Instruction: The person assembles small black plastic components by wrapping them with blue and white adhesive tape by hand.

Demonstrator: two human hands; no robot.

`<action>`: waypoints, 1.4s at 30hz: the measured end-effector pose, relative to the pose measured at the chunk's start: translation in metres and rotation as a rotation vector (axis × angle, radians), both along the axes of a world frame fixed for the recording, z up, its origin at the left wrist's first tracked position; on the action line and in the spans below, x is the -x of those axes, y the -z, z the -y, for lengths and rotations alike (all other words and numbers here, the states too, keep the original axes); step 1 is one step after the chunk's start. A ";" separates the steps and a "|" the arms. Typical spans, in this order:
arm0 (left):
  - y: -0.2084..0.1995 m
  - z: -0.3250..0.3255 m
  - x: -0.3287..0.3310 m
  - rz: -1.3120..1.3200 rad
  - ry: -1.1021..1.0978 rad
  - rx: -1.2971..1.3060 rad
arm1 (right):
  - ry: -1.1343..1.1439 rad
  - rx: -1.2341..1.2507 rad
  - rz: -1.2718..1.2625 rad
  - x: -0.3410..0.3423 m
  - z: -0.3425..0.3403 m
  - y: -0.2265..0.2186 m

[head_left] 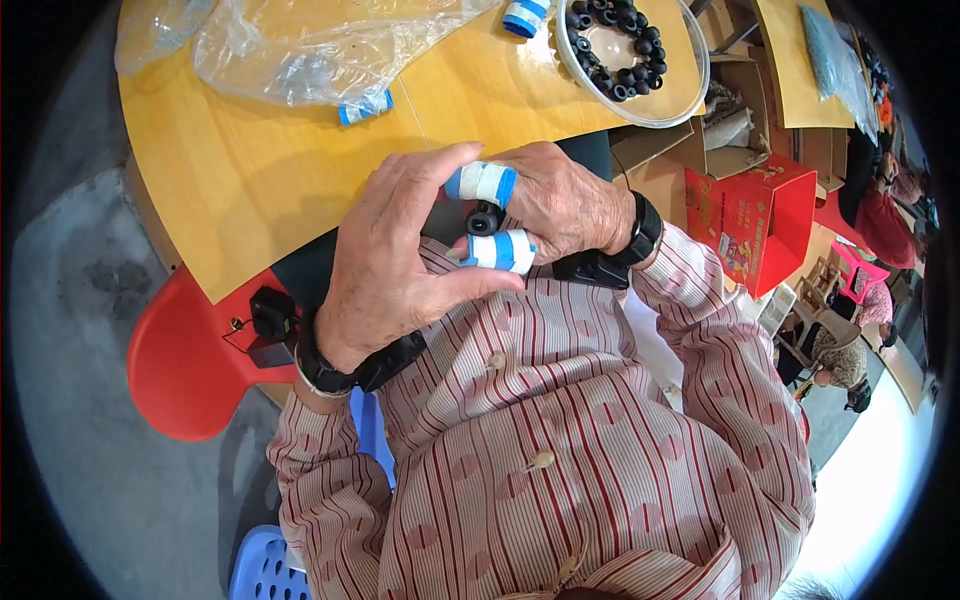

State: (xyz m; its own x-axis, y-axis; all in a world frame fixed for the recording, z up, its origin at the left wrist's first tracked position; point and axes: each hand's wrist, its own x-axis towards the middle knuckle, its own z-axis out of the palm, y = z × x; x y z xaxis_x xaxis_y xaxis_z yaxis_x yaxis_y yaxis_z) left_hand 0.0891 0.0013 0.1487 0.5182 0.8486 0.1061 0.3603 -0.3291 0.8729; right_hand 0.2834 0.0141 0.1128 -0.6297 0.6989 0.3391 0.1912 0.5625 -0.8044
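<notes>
My right hand (570,205) is closed in a pinch, with blue and white wraps (488,184) around its thumb and index finger. Between the wrapped fingers sits a small black ring-shaped piece (484,219) with a round hole. My left hand (385,250) curves around these fingers from the left. Its thumb and index finger are wide apart, one below and one above the wraps, near or touching them; its other fingers are mostly hidden. Several similar black pieces (627,76) lie around the inside of a clear round container (706,70) beyond my right hand.
Clear plastic bags (300,50) lie on the yellow table (200,190), along with loose blue and white wraps (366,107). A red chair (190,365) stands at left, a blue plastic basket (262,565) below it. To the right are a cardboard box (735,85), a red box (755,220) and other people.
</notes>
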 end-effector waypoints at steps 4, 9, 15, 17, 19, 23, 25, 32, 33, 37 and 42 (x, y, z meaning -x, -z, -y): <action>-0.007 0.001 0.002 -0.025 -0.011 -0.033 | -0.108 0.042 0.032 0.000 -0.002 -0.003; -0.006 -0.001 0.004 0.015 -0.011 -0.145 | -0.141 0.007 -0.030 0.003 -0.004 -0.002; -0.010 0.004 0.004 0.021 -0.029 -0.059 | -0.170 -0.043 -0.040 0.003 -0.007 -0.009; -0.011 0.005 0.005 0.029 -0.035 -0.027 | -0.102 -0.092 0.040 0.004 -0.011 -0.020; -0.006 0.012 0.006 0.262 -0.317 0.339 | -0.073 -0.136 0.146 -0.001 -0.013 -0.019; -0.007 0.021 0.017 0.550 -0.285 0.991 | -0.003 -0.245 0.312 0.000 -0.013 -0.012; -0.008 0.020 0.009 0.539 -0.324 0.959 | -0.005 -0.260 0.295 0.002 -0.013 -0.012; -0.010 0.023 -0.006 0.564 -0.343 0.819 | -0.016 -0.228 0.251 0.001 -0.012 -0.011; -0.009 0.024 -0.007 0.493 -0.339 0.748 | -0.016 -0.226 0.252 0.000 -0.012 -0.011; -0.007 0.026 -0.015 0.369 -0.419 0.651 | -0.052 -0.142 0.343 -0.003 -0.012 -0.011; -0.011 0.028 -0.027 0.258 -0.485 0.518 | -0.052 -0.195 0.376 -0.005 -0.013 -0.013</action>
